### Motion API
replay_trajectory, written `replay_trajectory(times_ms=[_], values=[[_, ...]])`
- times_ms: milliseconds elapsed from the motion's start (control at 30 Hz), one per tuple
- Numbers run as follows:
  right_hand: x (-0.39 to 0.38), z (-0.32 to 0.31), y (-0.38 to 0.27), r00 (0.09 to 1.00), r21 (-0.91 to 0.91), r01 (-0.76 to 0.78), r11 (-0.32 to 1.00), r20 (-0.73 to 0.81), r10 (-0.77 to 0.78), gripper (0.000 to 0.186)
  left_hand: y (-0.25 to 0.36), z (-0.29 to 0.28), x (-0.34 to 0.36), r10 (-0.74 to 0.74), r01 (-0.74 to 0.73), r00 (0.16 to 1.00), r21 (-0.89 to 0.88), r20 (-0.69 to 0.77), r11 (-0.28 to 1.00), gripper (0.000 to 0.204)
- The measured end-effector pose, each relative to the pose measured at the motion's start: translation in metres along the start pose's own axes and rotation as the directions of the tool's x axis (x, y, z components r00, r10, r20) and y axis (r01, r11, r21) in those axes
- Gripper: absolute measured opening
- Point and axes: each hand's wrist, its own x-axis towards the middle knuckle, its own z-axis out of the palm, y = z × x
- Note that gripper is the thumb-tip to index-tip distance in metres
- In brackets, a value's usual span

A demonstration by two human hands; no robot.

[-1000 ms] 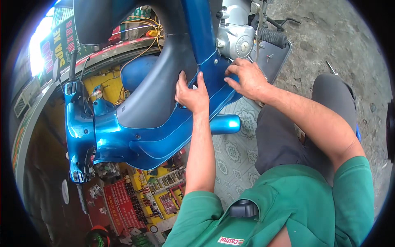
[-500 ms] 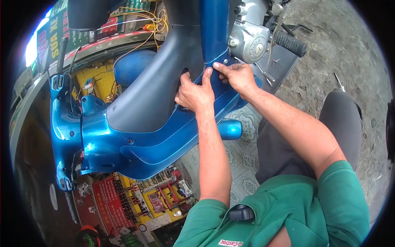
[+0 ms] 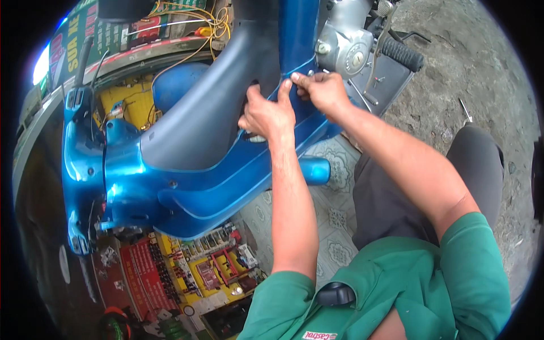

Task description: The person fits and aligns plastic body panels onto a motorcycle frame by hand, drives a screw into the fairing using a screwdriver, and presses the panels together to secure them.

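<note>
A blue step-through motorbike lies across the view, its handlebar (image 3: 81,164) at the left. The dark grey centre cover (image 3: 195,119) meets the blue leg shield (image 3: 187,195) along a curved seam. My left hand (image 3: 270,116) grips the grey cover: its index fingertip is at a dark opening, the thumb points up along the seam, and the other fingers curl at the edge. My right hand (image 3: 326,93) is closed at the top corner of the leg shield, thumb tip on the seam beside the blue frame cover (image 3: 297,39). Its curled fingers are partly hidden.
Beyond my right hand are the silver engine case (image 3: 348,56) and a black rubber footpeg (image 3: 401,55). A screwdriver-like tool (image 3: 466,110) lies on the concrete by my knee. Below the bike sits a yellow tray of small parts (image 3: 198,266). A blue drum (image 3: 178,85) stands behind.
The bike and surroundings have shifted slightly up and left in view. Both hands keep their places on the panels, and the fingers of my right hand look a little more curled.
</note>
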Motion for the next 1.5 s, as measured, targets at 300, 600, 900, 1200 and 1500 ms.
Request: replay_trajectory(times_ms=[300,600,900,1200,1500], values=[[0.006,-0.017,0.0,0.985,-0.281,0.159,0.946,0.112,-0.133,0.04,0.002,-0.015,0.01,0.007,0.002,0.97,-0.036,0.242,0.999,0.074],[-0.011,0.011,0.001,0.986,-0.221,0.119,0.968,-0.086,-0.141,0.045,0.005,-0.007,0.004,-0.008,0.014,0.989,-0.04,0.15,0.999,0.07],[-0.005,0.019,0.002,0.987,0.026,0.005,1.0,-0.164,0.0,0.04,-0.001,0.005,-0.002,0.067,-0.066,0.998,-0.063,0.01,0.996,0.063],[-0.008,0.022,-0.005,0.991,0.013,0.059,0.998,-0.123,-0.057,0.038,-0.001,-0.003,-0.002,0.033,-0.033,0.999,-0.096,-0.004,0.995,0.065],[-0.011,0.004,0.005,0.997,-0.026,0.063,0.998,-0.038,-0.064,0.041,-0.013,0.0,-0.003,0.113,-0.11,0.993,-0.09,0.037,0.99,0.066]])
